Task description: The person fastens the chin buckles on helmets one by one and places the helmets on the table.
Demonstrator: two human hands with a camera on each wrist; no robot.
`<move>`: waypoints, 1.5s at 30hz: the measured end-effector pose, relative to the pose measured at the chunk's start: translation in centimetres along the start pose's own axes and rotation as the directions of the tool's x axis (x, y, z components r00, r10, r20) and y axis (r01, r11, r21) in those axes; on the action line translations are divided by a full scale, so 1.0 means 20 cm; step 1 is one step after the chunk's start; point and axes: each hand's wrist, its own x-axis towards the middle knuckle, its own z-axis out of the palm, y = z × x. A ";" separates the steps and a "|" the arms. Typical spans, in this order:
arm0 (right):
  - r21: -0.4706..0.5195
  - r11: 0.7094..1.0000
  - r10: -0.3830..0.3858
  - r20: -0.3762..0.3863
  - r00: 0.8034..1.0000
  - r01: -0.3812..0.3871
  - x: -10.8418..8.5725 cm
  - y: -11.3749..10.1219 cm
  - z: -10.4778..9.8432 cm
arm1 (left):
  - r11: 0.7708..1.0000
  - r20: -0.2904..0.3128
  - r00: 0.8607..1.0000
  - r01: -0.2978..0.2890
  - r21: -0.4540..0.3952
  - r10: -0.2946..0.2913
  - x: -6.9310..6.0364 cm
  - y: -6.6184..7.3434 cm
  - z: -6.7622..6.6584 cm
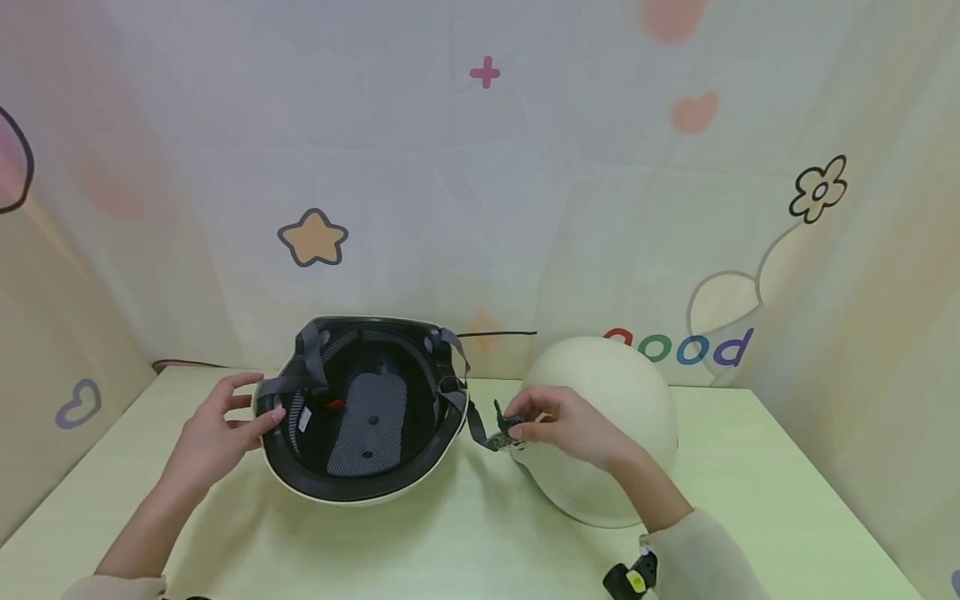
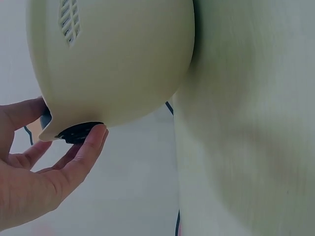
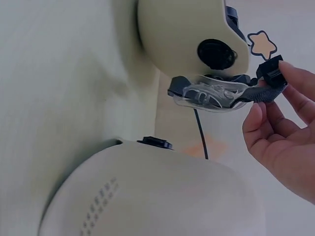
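Note:
A cream helmet (image 1: 367, 425) sits on the table with its black lined opening facing me. My left hand (image 1: 213, 433) grips its left rim, thumb inside; in the left wrist view the fingertips lie on a black round fitting (image 2: 78, 132) on the outer shell. My right hand (image 1: 573, 425) pinches a black buckle (image 3: 271, 71) on the helmet's dark chin strap (image 1: 477, 423), drawn out to the right. A clear plastic piece (image 3: 211, 96) sits along that strap. Right behind the right hand stands a second cream helmet (image 1: 600, 375), dome up, partly hidden by the hand.
Both helmets rest on a pale table (image 1: 420, 550). A printed curtain (image 1: 420, 208) hangs behind and at both sides. Thin black cord (image 1: 498, 334) shows against the curtain at the table's back. A small black device (image 1: 630, 577) is on the right wrist.

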 end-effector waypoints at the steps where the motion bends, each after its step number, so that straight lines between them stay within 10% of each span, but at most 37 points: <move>1: 0.007 1.000 0.004 -0.005 1.000 -0.004 0.00 -0.01 -0.01 | 1.000 0.006 1.000 0.000 0.002 0.000 0.00 0.00 0.00; 27: 0.192 0.979 -0.055 -0.036 0.998 0.061 0.07 -0.12 0.04 | 0.980 0.071 0.992 -0.117 0.161 0.107 -0.03 0.10 0.05; 45: 0.251 0.965 -0.069 -0.024 0.997 0.073 0.12 -0.12 0.13 | 0.938 0.185 0.956 -0.268 0.220 0.230 -0.01 0.12 0.03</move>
